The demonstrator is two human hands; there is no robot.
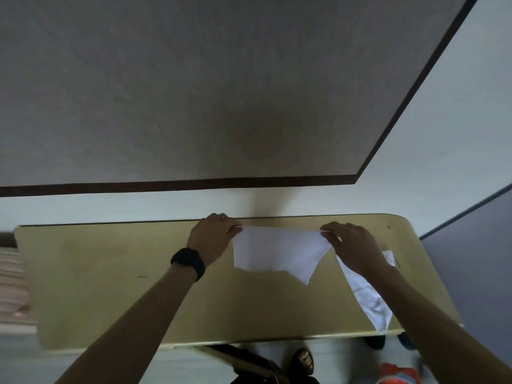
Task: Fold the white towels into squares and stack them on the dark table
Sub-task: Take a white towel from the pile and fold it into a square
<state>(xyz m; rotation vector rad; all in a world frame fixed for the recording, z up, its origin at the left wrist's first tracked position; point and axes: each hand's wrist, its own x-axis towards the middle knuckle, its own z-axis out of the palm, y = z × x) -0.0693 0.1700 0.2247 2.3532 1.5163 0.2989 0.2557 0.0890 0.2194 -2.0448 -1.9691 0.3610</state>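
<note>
A white towel (277, 252) hangs stretched between my two hands above the yellowish table (110, 286). My left hand (214, 239), with a black watch on its wrist, pinches the towel's top left corner. My right hand (352, 245) pinches the top right corner. The towel's lower edge sags to a point at its lower right. A second white towel (368, 297) lies crumpled on the table's right side, partly hidden under my right forearm. The dark table (194, 92) fills the view beyond, across a strip of pale floor; no towel is on it.
A pinkish striped thing (11, 286) shows at the left edge. Below the near table edge are a dark table leg (243, 358), a foot in a black sandal (304, 361) and something orange (399, 375). A grey panel (476, 259) stands at right.
</note>
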